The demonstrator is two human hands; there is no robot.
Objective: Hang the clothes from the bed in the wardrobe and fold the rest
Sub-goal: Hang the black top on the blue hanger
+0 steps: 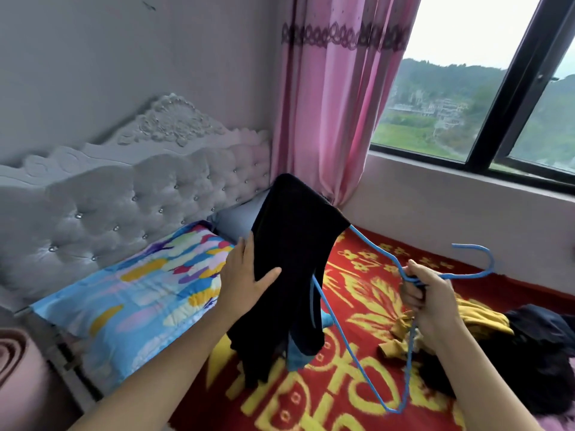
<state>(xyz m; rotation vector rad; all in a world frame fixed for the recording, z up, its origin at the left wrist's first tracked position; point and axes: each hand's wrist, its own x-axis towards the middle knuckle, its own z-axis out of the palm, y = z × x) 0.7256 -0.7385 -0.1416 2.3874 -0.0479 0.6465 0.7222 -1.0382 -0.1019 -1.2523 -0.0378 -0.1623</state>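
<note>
head | black garment [295, 244] draped limp over blue hanger [370, 243] | left hand [245, 275] grips garment | right hand [432, 306] grips hanger neck

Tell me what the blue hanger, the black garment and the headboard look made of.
The hanger looks like thin plastic-coated metal wire: slim bent rod, uniform blue. The garment is soft matte fabric, maybe knit: it drapes limply over the hanger. The headboard seems padded upholstery, perhaps faux leather: buttoned tufts, pale sheen, shiny studs.
</note>
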